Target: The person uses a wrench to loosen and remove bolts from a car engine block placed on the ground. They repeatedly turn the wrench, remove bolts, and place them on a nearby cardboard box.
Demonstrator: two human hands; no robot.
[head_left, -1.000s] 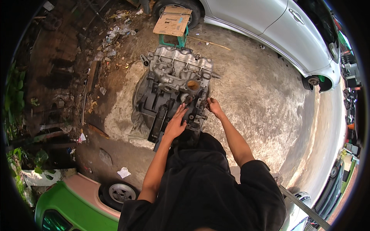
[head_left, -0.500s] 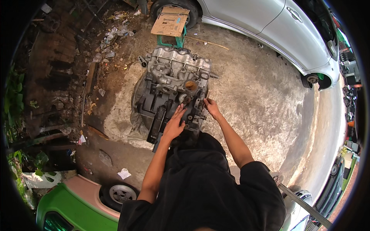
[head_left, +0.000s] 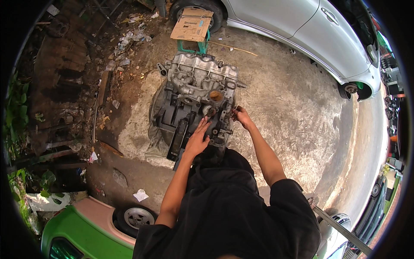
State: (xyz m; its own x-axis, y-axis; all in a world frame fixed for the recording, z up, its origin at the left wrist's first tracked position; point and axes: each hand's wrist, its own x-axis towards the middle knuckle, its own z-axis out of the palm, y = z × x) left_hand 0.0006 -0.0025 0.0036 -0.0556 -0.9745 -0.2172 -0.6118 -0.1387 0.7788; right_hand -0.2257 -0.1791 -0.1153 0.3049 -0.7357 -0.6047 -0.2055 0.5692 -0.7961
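On the engine, its far cover lies crosswise.

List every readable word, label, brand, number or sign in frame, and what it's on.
None legible.
Cardboard sheet on the green stool: dark and blue marks, too small to tell whether they're text.
Engine: no lettering I can make out.
Silver car, green-and-pink vehicle: no readable text on the visible panels.
Far right edge: too small and distorted to read.
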